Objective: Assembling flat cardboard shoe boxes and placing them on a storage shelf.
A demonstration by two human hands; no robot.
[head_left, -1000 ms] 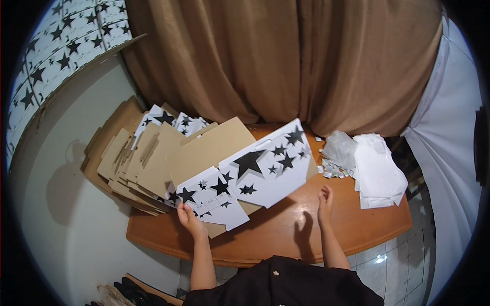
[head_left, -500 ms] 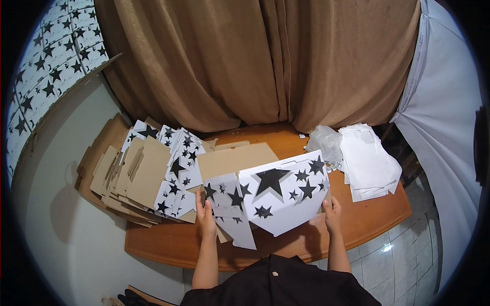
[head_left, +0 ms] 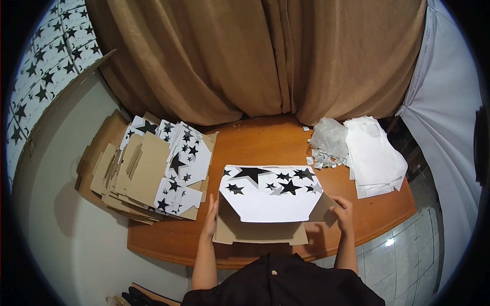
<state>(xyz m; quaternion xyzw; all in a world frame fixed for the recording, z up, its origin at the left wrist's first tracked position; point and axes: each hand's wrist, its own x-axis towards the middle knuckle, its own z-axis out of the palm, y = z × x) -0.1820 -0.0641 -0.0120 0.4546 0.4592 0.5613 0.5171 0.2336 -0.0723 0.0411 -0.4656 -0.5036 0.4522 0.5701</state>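
Note:
A partly folded cardboard box (head_left: 270, 196), white with black stars outside and plain brown inside, stands in front of me on the wooden table (head_left: 260, 137). Its white star-printed panel slopes toward me, above a brown panel (head_left: 260, 232) along the near side. At the box's left side my left hand (head_left: 210, 220) lies upright with straight fingers, pressed flat against the cardboard. On the other side a brown flap (head_left: 322, 210) sticks out, and my right hand (head_left: 343, 211) pinches its edge between thumb and fingers.
Unfolded cardboard blanks (head_left: 148, 168), brown and star-printed, are heaped at the table's left. White paper sheets (head_left: 377, 158), a clear plastic bag (head_left: 327, 135) and small paper pieces (head_left: 322, 159) lie at the right. A brown curtain (head_left: 204, 61) hangs along the far edge.
The box blank has turned from a tilted, flatter shape into a squarer folded one, lower and level before me. My left hand has shifted slightly, and my right hand now pinches a side flap.

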